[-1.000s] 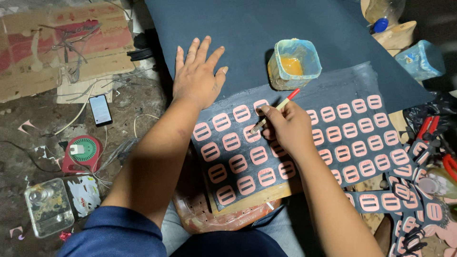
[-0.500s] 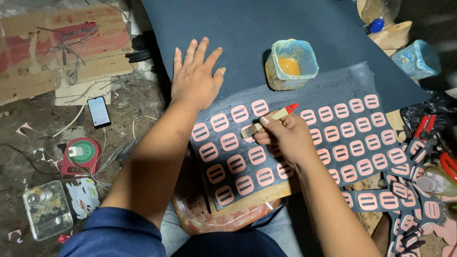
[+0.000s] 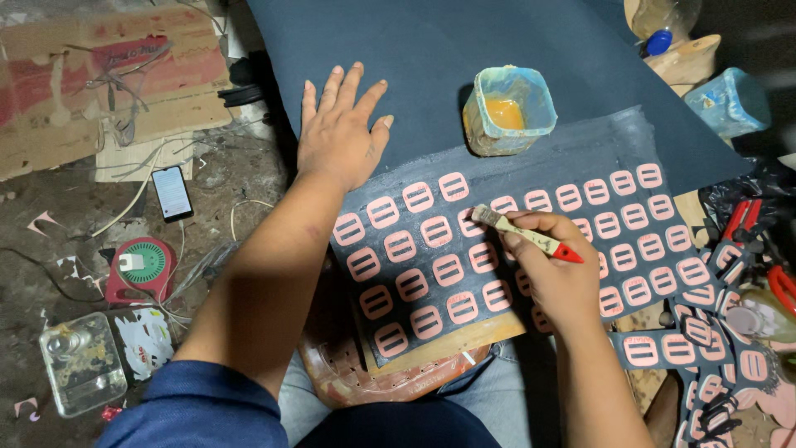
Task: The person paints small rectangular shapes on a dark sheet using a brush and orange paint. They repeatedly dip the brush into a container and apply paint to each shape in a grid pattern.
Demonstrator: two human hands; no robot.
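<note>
Covering most of the upper view, a large dark blue sheet of flexible material (image 3: 497, 50) runs off the top edge, and its far end cannot be seen. Over its near part lies a smaller dark sheet patterned with rows of pink rounded-rectangle shapes (image 3: 464, 274); its near-left corner rests on a tan board (image 3: 464, 336), mostly hidden beneath it, and its right part slips under loose cut strips of the same pattern (image 3: 705, 348), which are cut off at the right edge. The left hand (image 3: 340, 137) lies flat on the blue sheet just beyond the patterned sheet's far-left corner, fingers spread and pointing away from the person. The right hand (image 3: 551, 265) sits over the middle of the patterned sheet, fingers closed around a small wooden-handled brush with a red tip (image 3: 526, 234). The brush's long axis runs left to right, slightly tilted, bristle end toward the left on the sheet, red end toward the right. Just beyond stands a pale blue plastic tub of yellow-orange paste (image 3: 507, 109).
</note>
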